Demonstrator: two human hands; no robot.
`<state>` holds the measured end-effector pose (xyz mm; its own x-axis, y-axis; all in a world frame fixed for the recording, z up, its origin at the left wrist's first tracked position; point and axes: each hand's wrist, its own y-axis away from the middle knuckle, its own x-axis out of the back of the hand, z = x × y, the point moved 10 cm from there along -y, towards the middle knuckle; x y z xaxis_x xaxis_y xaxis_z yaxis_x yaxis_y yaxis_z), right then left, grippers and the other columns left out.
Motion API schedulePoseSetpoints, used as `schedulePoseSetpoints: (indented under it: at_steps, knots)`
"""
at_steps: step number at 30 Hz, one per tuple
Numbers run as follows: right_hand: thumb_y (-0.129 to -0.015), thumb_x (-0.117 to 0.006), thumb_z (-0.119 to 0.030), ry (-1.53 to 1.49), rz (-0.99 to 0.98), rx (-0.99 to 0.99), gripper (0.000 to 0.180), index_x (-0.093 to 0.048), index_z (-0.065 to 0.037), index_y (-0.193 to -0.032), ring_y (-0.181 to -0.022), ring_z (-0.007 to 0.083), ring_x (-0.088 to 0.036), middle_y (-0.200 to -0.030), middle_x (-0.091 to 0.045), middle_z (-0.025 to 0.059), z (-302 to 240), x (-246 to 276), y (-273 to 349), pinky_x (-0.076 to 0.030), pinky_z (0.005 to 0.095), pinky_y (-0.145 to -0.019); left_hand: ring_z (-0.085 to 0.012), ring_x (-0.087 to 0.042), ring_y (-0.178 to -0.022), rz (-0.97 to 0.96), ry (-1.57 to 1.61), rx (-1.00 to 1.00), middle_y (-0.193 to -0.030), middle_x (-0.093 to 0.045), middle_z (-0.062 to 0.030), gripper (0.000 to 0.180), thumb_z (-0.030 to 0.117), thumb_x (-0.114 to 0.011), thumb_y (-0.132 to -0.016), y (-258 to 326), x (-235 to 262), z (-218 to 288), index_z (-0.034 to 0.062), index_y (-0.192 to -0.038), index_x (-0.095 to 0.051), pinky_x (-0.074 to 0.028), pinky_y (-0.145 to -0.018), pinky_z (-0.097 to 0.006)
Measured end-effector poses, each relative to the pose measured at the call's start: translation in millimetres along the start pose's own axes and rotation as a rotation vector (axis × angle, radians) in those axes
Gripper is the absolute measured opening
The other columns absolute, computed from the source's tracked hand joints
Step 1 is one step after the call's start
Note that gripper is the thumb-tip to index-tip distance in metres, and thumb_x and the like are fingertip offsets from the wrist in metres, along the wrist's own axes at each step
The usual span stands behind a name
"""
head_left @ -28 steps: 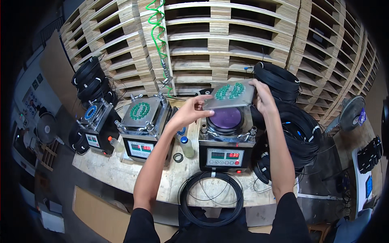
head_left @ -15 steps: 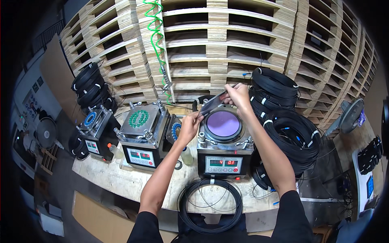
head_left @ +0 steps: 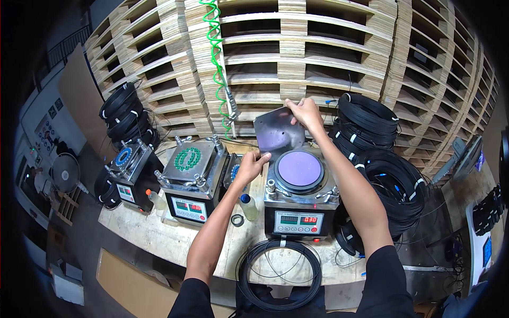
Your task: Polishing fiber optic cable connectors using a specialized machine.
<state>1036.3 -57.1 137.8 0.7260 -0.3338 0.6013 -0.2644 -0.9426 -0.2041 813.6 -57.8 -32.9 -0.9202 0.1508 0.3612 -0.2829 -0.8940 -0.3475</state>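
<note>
A square metal plate [head_left: 272,131], shiny with small holes, is tilted up on edge behind the round purple pad [head_left: 299,168] of a polishing machine [head_left: 271,197]. My right hand [head_left: 306,113] pinches its upper right corner. At its lower left corner, my left hand [head_left: 251,168] grips with the thumb near the edge. The plate's broad face is turned toward me and reflects the pad's purple. In front of the machine, a coil of black cable [head_left: 245,281] hangs over the table's near edge.
Left of the machine stand a blue-capped bottle [head_left: 249,208], a black ring [head_left: 237,220] and two similar machines, with green [head_left: 187,159] and blue [head_left: 123,156] connector rings. Black cable coils [head_left: 389,185] pile up at right. A green spiral hose [head_left: 216,53] hangs before stacked pallets [head_left: 292,58].
The plate has swung from nearly edge-on to showing its broad face, behind the pad. My right hand has moved slightly up. The whole view has shifted a little.
</note>
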Motion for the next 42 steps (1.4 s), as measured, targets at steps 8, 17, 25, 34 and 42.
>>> schedulePoseSetpoints:
  at_steps: [8,17,25,34,42]
  knots:
    - [-0.086,-0.067,-0.055,-0.03,-0.013,-0.065,0.055,-0.07,-0.008,-0.059,-0.079,0.0259,-0.074,-0.063,-0.072,0.0046,9,-12,-14,-0.056,0.0428,-0.079,-0.0059,-0.044,-0.067,-0.169,0.117,0.146,-0.071,-0.057,0.0041,0.033,0.029,-0.07,-0.097,7,-12,15,-0.0033,-0.091,-0.072,-0.039,-0.061,-0.029]
    - [-0.098,-0.061,-0.047,-0.234,-0.095,0.151,0.052,-0.065,-0.004,-0.069,-0.045,0.014,-0.061,-0.054,-0.066,0.0102,16,-9,-7,-0.049,0.03,-0.05,-0.0085,-0.056,-0.083,-0.226,0.079,0.268,-0.095,-0.07,-0.003,0.031,0.021,-0.07,-0.096,18,2,56,-0.0035,-0.114,-0.069,-0.047,-0.073,-0.027]
    - [-0.102,-0.061,-0.035,-0.162,-0.156,0.269,0.042,-0.063,-0.001,-0.077,-0.048,0.0089,-0.056,-0.056,-0.062,0.0051,48,50,76,-0.04,0.025,-0.046,-0.0305,-0.063,-0.119,-0.417,-0.339,-0.023,-0.132,-0.064,-0.0227,0.061,0.005,-0.064,-0.079,-73,83,71,0.0016,-0.14,-0.056,-0.048,-0.104,-0.037]
    - [-0.105,-0.057,-0.026,-0.198,-0.253,0.05,0.034,-0.062,-0.002,-0.082,-0.047,0.0037,-0.047,-0.058,-0.061,0.003,84,57,125,-0.031,0.0224,-0.045,-0.0372,-0.058,-0.127,0.043,-0.269,0.255,-0.134,-0.061,-0.0279,0.05,0.011,-0.056,-0.079,-209,182,-57,0.0099,-0.126,-0.072,-0.045,-0.11,-0.04]
    - [-0.105,-0.057,-0.027,-0.261,-0.224,0.006,0.031,-0.062,-0.002,-0.086,-0.044,0.0043,-0.045,-0.059,-0.061,0.0044,101,74,125,-0.03,0.0211,-0.042,-0.0316,-0.041,-0.143,-0.045,-0.006,0.254,-0.149,-0.052,-0.0194,0.06,0.014,-0.059,-0.085,-205,184,-22,0.0042,-0.144,-0.056,-0.033,-0.116,-0.042]
